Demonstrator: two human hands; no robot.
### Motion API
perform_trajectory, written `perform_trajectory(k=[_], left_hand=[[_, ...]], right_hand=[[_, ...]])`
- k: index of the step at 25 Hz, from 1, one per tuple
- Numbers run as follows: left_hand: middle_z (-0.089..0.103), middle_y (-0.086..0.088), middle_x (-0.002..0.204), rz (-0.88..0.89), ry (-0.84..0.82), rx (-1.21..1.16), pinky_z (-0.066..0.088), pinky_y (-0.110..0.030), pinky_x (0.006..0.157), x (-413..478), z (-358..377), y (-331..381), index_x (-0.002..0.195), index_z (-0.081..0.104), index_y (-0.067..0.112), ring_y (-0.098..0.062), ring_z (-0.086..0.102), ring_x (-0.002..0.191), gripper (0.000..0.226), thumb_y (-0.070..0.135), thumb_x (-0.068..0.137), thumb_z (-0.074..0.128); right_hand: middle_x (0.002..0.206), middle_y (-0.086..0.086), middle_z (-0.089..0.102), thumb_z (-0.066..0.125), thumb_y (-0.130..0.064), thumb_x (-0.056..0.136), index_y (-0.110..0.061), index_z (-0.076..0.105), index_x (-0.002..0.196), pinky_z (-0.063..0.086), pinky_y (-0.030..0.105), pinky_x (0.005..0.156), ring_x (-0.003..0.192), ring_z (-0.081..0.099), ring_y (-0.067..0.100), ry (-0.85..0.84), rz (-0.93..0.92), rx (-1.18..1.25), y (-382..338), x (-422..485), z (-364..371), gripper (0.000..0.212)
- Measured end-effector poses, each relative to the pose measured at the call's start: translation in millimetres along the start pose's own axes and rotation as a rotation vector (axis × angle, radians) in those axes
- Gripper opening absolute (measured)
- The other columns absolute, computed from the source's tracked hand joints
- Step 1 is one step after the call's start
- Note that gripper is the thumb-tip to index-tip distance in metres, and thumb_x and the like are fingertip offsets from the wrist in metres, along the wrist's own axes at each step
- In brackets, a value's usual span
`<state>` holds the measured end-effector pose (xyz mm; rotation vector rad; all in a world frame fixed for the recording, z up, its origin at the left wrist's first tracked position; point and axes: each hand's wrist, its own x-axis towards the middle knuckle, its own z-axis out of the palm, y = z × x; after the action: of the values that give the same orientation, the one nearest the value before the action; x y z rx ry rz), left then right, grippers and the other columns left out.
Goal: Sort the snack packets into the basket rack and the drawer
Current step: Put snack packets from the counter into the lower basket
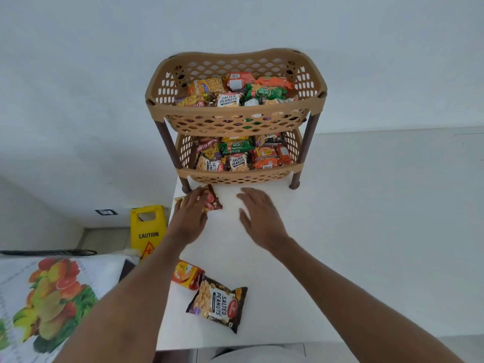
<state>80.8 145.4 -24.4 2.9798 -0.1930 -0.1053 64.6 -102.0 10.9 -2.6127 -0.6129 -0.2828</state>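
A tan two-tier basket rack [235,111] stands at the back of the white table [366,231]. Both tiers hold several snack packets. My left hand [190,213] lies flat on a dark brown and red snack packet [213,200] just in front of the rack's left leg, fingers over it. My right hand [259,216] hovers open above the bare table beside it, holding nothing. Nearer to me lie a salted peanuts packet [218,305] and an orange packet [186,275] at the table's left edge. No drawer is in view.
A yellow caution sign [148,231] stands on the floor left of the table. A fruit-printed white sack [52,297] lies at the lower left. A white wall [78,87] rises behind the rack. The table's right half is bare.
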Motion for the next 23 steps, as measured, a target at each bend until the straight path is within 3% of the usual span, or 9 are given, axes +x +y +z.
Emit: perform_trajectory(k=[3, 6, 11, 17, 23], left_hand=[[0.009, -0.001, 0.178, 0.047, -0.131, -0.011, 0.023, -0.052, 0.131, -6.4, -3.3, -25.5, 0.169, 0.022, 0.021, -0.025, 0.009, 0.165, 0.061, 0.027, 0.112, 0.043], [0.009, -0.001, 0.179, 0.054, -0.138, -0.057, 0.024, -0.05, 0.131, -17.2, -3.6, -33.4, 0.169, 0.021, 0.021, -0.023, 0.009, 0.165, 0.06, 0.027, 0.113, 0.041], [0.008, -0.001, 0.178, 0.015, -0.079, -0.145, 0.02, -0.049, 0.132, -46.0, 10.3, -28.2, 0.17, 0.018, 0.02, -0.022, 0.003, 0.166, 0.063, 0.026, 0.112, 0.042], [0.011, 0.0, 0.178, 0.102, -0.09, -0.222, 0.014, -0.041, 0.134, -60.5, 20.0, -9.0, 0.169, 0.02, 0.021, -0.018, 0.002, 0.166, 0.061, 0.027, 0.113, 0.042], [0.019, 0.001, 0.176, 0.158, -0.109, -0.281, 0.018, -0.04, 0.134, -61.0, 24.0, 27.7, 0.167, 0.031, 0.02, -0.016, 0.008, 0.165, 0.054, 0.025, 0.114, 0.039]], right_hand=[[0.15, 0.007, 0.053, 0.051, -0.03, 0.103, -0.015, 0.055, 0.141, 0.036, 0.038, 0.12, 0.14, 0.046, 0.023, -0.129, -0.284, 0.037, -56.5, -39.5, 36.3, 0.041], [0.161, 0.007, 0.043, 0.053, -0.036, 0.101, -0.02, 0.048, 0.149, 0.031, 0.043, 0.124, 0.148, 0.039, 0.026, -0.277, -0.446, -0.008, -94.6, -68.6, 70.0, 0.051], [0.167, 0.007, 0.033, 0.049, -0.043, 0.102, -0.023, 0.035, 0.158, 0.027, 0.053, 0.124, 0.155, 0.027, 0.031, -0.409, -0.483, -0.12, -103.2, -101.1, 97.4, 0.061], [0.167, 0.004, 0.034, 0.039, -0.044, 0.106, -0.024, 0.036, 0.159, 0.028, 0.05, 0.125, 0.155, 0.028, 0.028, -0.412, -0.516, -0.166, -64.4, -99.9, 87.6, 0.056], [0.164, 0.006, 0.039, 0.041, -0.045, 0.106, -0.026, 0.038, 0.158, 0.029, 0.049, 0.125, 0.153, 0.034, 0.028, -0.377, -0.539, -0.223, -4.0, -86.0, 59.0, 0.056]])
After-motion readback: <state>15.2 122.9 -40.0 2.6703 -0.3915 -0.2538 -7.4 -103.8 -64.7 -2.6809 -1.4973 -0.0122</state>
